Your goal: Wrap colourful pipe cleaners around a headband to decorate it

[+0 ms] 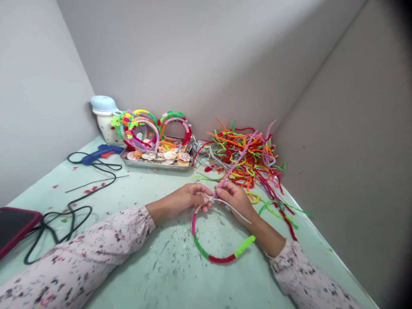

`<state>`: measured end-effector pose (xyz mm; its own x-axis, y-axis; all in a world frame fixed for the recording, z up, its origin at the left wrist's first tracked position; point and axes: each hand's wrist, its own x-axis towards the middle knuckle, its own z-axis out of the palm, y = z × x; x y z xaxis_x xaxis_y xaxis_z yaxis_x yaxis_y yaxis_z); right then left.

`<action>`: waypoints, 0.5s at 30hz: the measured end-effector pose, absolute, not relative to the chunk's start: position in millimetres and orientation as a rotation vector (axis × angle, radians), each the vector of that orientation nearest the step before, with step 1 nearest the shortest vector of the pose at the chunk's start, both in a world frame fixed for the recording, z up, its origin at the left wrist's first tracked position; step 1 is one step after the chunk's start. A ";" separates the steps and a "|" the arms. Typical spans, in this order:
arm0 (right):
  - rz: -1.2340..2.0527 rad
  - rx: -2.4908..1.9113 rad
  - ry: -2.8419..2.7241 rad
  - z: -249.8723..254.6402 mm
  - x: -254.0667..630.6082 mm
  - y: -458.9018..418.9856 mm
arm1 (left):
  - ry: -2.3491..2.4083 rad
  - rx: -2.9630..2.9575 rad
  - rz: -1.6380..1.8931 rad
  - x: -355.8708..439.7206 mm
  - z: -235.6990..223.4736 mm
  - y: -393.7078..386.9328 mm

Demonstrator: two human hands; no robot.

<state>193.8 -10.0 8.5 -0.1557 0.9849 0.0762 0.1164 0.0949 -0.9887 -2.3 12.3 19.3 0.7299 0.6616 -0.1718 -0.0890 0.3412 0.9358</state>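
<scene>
Between my hands is a curved headband (222,259), partly wrapped in pink, green, red and bright green fuzzy sections. Its bare white end (236,211) sticks out beneath my right hand. My left hand (189,198) pinches the band where the wrapping stops. With thumb and fingers, my right hand (236,197) grips a purple pipe cleaner (238,161), whose lower end meets the band and whose long free end points up and away. The exact contact at the fingertips is partly hidden.
A metal tray (154,166) holds shells and several finished headbands (175,124). Right of it lies a heap of coloured pipe cleaners (247,150). On the left are a white jar (107,124), a blue glue gun (101,152), a black cord (75,201) and a phone (16,227).
</scene>
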 end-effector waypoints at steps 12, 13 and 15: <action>1.173 -1.140 -1.511 15.0 192.3 -14.2 | 0.659 1.258 0.449 -0.6 19.0 13.1; 1.168 -1.140 -1.518 14.5 192.4 -14.2 | 0.663 1.269 0.450 -0.3 18.7 13.2; 1.158 -1.146 -1.533 13.3 192.7 -14.2 | 0.676 1.289 0.448 0.4 18.4 13.3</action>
